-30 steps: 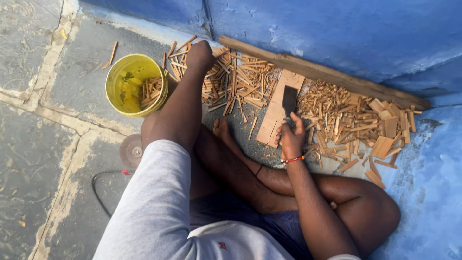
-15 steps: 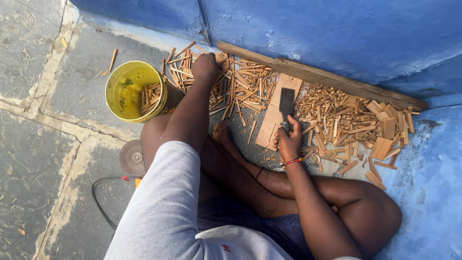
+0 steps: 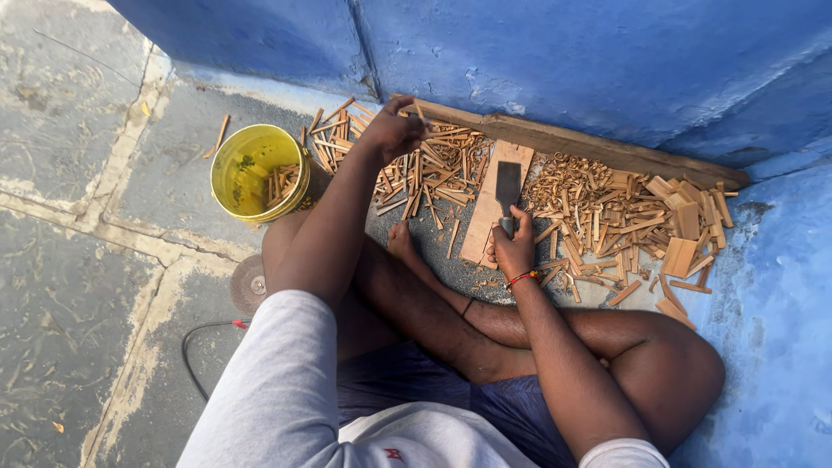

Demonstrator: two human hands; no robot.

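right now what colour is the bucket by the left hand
Yellow, with a few wood sticks inside; the bucket shows best in the head view, the only one.

No packages, labels, signs or screens

None are to be seen anywhere on the paved floor or along the blue wall in the head view.

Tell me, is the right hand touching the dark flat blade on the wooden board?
Touching. The head view shows the right hand wrapped around the lower end of the dark blade, whose flat part lies on the wooden board.
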